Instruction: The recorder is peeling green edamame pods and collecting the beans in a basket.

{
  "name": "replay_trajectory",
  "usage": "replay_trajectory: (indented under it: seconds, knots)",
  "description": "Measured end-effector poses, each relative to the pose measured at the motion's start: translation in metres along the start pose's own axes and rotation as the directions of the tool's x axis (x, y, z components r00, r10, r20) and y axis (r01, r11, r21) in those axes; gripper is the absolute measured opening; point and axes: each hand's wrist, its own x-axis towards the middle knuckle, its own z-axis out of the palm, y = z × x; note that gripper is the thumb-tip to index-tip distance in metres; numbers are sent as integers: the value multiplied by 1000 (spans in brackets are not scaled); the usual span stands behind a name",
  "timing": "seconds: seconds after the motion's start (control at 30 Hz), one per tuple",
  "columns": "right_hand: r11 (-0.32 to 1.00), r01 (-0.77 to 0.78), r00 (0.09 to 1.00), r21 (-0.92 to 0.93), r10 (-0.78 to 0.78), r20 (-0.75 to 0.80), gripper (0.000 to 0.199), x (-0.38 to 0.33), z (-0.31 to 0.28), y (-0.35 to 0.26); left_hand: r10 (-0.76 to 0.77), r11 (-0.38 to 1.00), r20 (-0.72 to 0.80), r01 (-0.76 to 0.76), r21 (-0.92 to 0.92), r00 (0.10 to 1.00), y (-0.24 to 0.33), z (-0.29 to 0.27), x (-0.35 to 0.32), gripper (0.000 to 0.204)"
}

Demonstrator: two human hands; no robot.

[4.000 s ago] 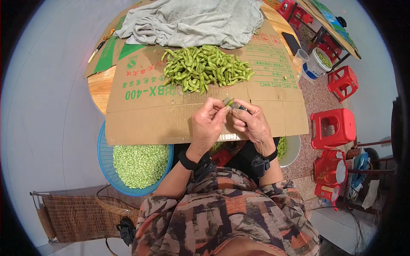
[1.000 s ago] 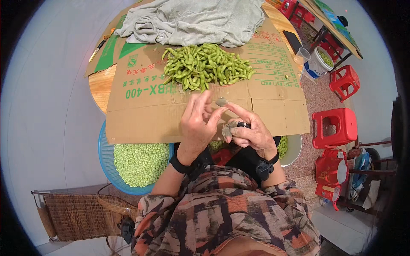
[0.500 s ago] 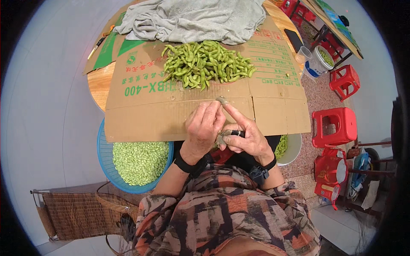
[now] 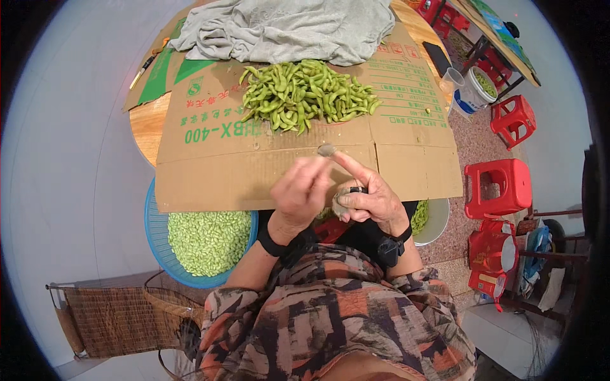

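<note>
My right hand (image 4: 375, 197) is above the cardboard's near edge, index finger stretched out and the other fingers bent in. A grey cover (image 4: 326, 150) sits on that index fingertip. Between its thumb and bent fingers shows a greyish piece (image 4: 342, 202) with a black band (image 4: 359, 190); I cannot make out its kind. My left hand (image 4: 301, 189) is just left of it, close to the covered fingertip, its fingers curled and smeared by motion. Beyond both hands a heap of green soybean pods (image 4: 305, 95) lies on the flattened cardboard (image 4: 210, 178).
A blue basket (image 4: 150, 219) of shelled green beans (image 4: 210, 241) stands lower left. A pale basin (image 4: 440, 222) with pods is beside my right forearm. A grey cloth (image 4: 286, 28) covers the far table. Right are a plastic cup (image 4: 452, 80), a white bucket (image 4: 470, 95) and red stools (image 4: 499, 187).
My left hand has drawn slightly left, off the right index fingertip, and is now blurred. The greyish piece at my right thumb has shifted a little right.
</note>
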Motion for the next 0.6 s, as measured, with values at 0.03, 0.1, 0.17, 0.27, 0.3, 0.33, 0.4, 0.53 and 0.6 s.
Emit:
replay_trajectory:
  seconds: [0.03, 0.1, 0.17, 0.27, 0.3, 0.33, 0.4, 0.53, 0.6]
  knots:
    - [1000, -6, 1000, -23, 5, -31, 76, -1, -3, 1, -146, 989, 1, 146, -36, 989, 0, -5, 1, 21]
    - [996, -14, 998, -86, 9, -56, 77, -4, -4, -4, -416, 894, 17, 412, -177, 909, 2, -5, 3, 15]
    - [989, -22, 997, -149, 12, -70, 77, -2, -2, -3, -384, 914, 66, 389, -119, 921, 4, -5, 8, 13]
    - [951, 24, 998, -307, -40, -44, 79, 1, 2, 1, -332, 942, 98, 335, -10, 938, 9, -2, 12, 10]
    - [922, 27, 997, -387, -50, -51, 80, 1, 8, -2, -310, 951, 80, 308, 43, 947, 11, -1, 13, 9]
    - [886, 28, 996, -463, -62, -59, 80, 0, 10, -4, -311, 950, 81, 308, 42, 947, 14, -3, 16, 9]
    - [874, 41, 997, -485, -71, -44, 81, -1, 10, -4, -367, 930, 133, 359, 77, 921, 20, -8, 19, 9]
    - [703, 110, 986, -702, -165, -11, 86, -2, 5, 7, -444, 895, 194, 444, 48, 875, 17, -12, 17, 9]
    - [613, 121, 980, -780, -197, -3, 88, -1, 8, 6, -423, 906, 194, 412, 97, 885, 18, -13, 18, 14]
